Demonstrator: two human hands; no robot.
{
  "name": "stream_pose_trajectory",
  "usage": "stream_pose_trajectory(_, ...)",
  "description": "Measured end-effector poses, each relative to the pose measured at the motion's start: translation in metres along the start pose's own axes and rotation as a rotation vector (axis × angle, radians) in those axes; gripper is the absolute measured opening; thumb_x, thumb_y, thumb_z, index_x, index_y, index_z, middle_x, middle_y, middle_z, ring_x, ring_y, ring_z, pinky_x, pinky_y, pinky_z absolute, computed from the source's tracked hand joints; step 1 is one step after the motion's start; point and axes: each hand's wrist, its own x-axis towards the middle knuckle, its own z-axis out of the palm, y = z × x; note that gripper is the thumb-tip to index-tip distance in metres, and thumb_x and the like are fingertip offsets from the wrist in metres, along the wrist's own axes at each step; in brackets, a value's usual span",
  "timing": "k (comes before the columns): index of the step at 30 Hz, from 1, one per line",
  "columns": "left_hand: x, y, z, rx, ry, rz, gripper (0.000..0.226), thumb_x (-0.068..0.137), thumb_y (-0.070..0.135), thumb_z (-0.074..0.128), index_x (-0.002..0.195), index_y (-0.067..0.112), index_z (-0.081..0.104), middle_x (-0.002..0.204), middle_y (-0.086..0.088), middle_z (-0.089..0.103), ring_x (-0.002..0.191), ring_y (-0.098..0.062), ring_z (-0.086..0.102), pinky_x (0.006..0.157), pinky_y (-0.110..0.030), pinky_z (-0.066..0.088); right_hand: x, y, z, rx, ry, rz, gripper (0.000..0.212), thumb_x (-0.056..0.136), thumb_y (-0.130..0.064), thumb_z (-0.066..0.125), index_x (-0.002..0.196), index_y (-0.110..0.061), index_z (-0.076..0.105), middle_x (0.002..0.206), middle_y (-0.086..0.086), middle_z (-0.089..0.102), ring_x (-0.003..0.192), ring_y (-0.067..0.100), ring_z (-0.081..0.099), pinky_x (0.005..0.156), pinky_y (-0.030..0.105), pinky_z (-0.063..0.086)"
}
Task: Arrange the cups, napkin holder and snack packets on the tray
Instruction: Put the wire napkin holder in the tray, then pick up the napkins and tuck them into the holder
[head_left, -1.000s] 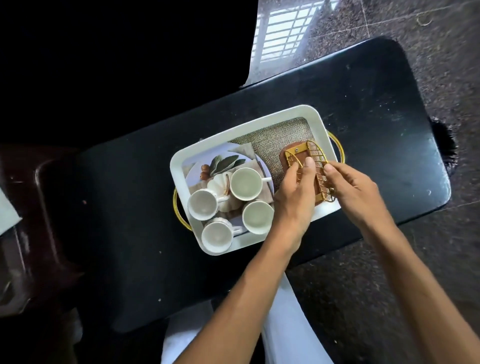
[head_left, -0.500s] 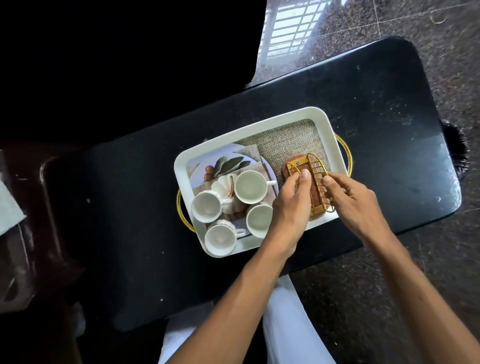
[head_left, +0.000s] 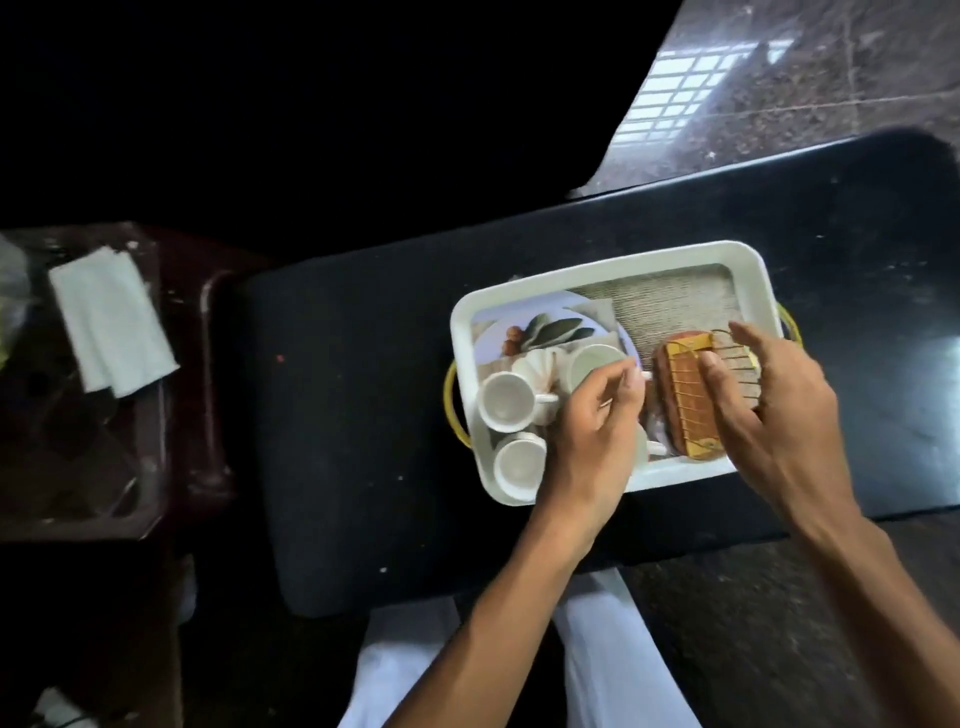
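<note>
Dark table (head_left: 363, 441) on stone floor (head_left: 769, 634) holds tray (head_left: 597, 271); left hand (head_left: 587, 441), right hand (head_left: 779, 421) above, grip spread

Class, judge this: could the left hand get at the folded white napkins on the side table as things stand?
Probably yes, with a stretch: the left hand seems empty, and only bare black table lies between it and the napkins.
</note>
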Motion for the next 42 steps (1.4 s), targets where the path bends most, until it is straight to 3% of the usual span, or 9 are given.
stream_pose_trajectory(5, -0.024, -0.006, -0.118, 0.186, 0.234, 0.221, 0.024, 0.101, 0.021, 0.058, 0.123, 0.016, 0.069, 0.12, 0.009, 0.073, 0.11, 0.004, 0.067, 0.092, -0.014, 0.052, -0.012, -0.078, 0.048, -0.031, -0.048, -0.199, 0.056, 0.094, -0.03, 0.061, 0.142, -0.006, 0.046, 0.128, 0.02, 0.059, 0.117, 0.037, 0.051, 0.1, 0.043, 0.039)
stream_pose_trajectory(10, -0.036, -0.017, -0.258, 0.593, 0.489, 0.352, 0.029, 0.097, 0.008, 0.061, 0.126, 0.007, 0.067, 0.131, -0.007, 0.067, 0.123, -0.018, 0.064, 0.104, -0.042, 0.053, -0.029, -0.171, 0.128, -0.068, -0.144, -0.437, 0.064, 0.094, -0.027, 0.064, 0.145, 0.005, 0.04, 0.138, 0.023, 0.051, 0.131, 0.041, 0.043, 0.111, 0.044, 0.033)
stream_pose_trajectory(14, -0.034, -0.017, -0.359, 0.889, 0.659, 0.363, 0.034, 0.097, 0.012, 0.063, 0.13, 0.005, 0.064, 0.141, -0.013, 0.06, 0.134, -0.028, 0.055, 0.115, -0.036, 0.04, -0.047, -0.241, 0.182, -0.156, -0.173, -0.585, 0.075, 0.093, -0.035, 0.06, 0.151, 0.002, 0.031, 0.156, 0.021, 0.034, 0.149, 0.037, 0.022, 0.12, 0.045, 0.026)
stream_pose_trajectory(17, -0.027, -0.014, -0.414, 1.013, 0.676, 0.302, 0.042, 0.098, 0.02, 0.062, 0.138, 0.008, 0.058, 0.151, -0.014, 0.049, 0.141, -0.03, 0.046, 0.114, -0.038, 0.038, -0.062, -0.28, 0.218, -0.212, -0.203, -0.66, 0.08, 0.095, -0.04, 0.056, 0.156, -0.005, 0.019, 0.164, 0.016, 0.017, 0.154, 0.033, 0.006, 0.121, 0.05, 0.025)
stream_pose_trajectory(22, 0.001, -0.001, -0.466, 0.787, 0.822, 0.256, 0.039, 0.095, 0.018, 0.063, 0.133, 0.006, 0.061, 0.146, -0.016, 0.053, 0.135, -0.031, 0.051, 0.109, -0.047, 0.046, -0.075, -0.329, 0.275, -0.267, -0.25, -0.703, 0.081, 0.098, -0.047, 0.047, 0.158, -0.012, 0.006, 0.167, 0.012, 0.0, 0.154, 0.032, -0.007, 0.123, 0.055, 0.016)
stream_pose_trajectory(27, 0.02, 0.014, -0.485, 0.583, 0.789, 0.192, 0.036, 0.094, 0.017, 0.063, 0.13, 0.011, 0.062, 0.136, -0.01, 0.058, 0.121, -0.026, 0.06, 0.098, -0.048, 0.053, -0.075, -0.362, 0.323, -0.354, -0.278, -0.723, 0.081, 0.099, -0.051, 0.041, 0.159, -0.015, 0.001, 0.168, 0.011, -0.003, 0.154, 0.031, -0.01, 0.123, 0.056, 0.012)
stream_pose_trajectory(33, 0.031, 0.02, -0.492, 0.443, 0.778, 0.15, 0.042, 0.091, 0.021, 0.068, 0.132, 0.017, 0.06, 0.132, -0.007, 0.056, 0.103, -0.015, 0.063, 0.087, -0.034, 0.056, -0.069, -0.376, 0.351, -0.403, -0.313, -0.7, 0.075, 0.1, -0.054, 0.033, 0.158, -0.014, 0.008, 0.168, 0.011, -0.001, 0.154, 0.031, -0.01, 0.123, 0.057, 0.01)
stream_pose_trajectory(37, 0.037, 0.021, -0.495, 0.375, 0.758, 0.148, 0.047, 0.088, 0.014, 0.072, 0.133, 0.014, 0.057, 0.13, -0.01, 0.055, 0.094, -0.02, 0.067, 0.087, -0.041, 0.059, -0.07, -0.377, 0.354, -0.431, -0.316, -0.707, 0.073, 0.101, -0.054, 0.035, 0.157, -0.011, 0.017, 0.168, 0.011, 0.0, 0.154, 0.032, -0.01, 0.123, 0.058, 0.01)
stream_pose_trajectory(42, 0.043, 0.021, -0.491, 0.327, 0.722, 0.16, 0.064, 0.085, 0.014, 0.075, 0.143, 0.017, 0.048, 0.114, -0.008, 0.068, 0.089, -0.022, 0.072, 0.082, -0.043, 0.061, -0.07, -0.38, 0.353, -0.431, -0.314, -0.705, 0.071, 0.101, -0.053, 0.035, 0.157, -0.011, 0.02, 0.167, 0.012, 0.0, 0.154, 0.033, -0.01, 0.123, 0.058, 0.01)
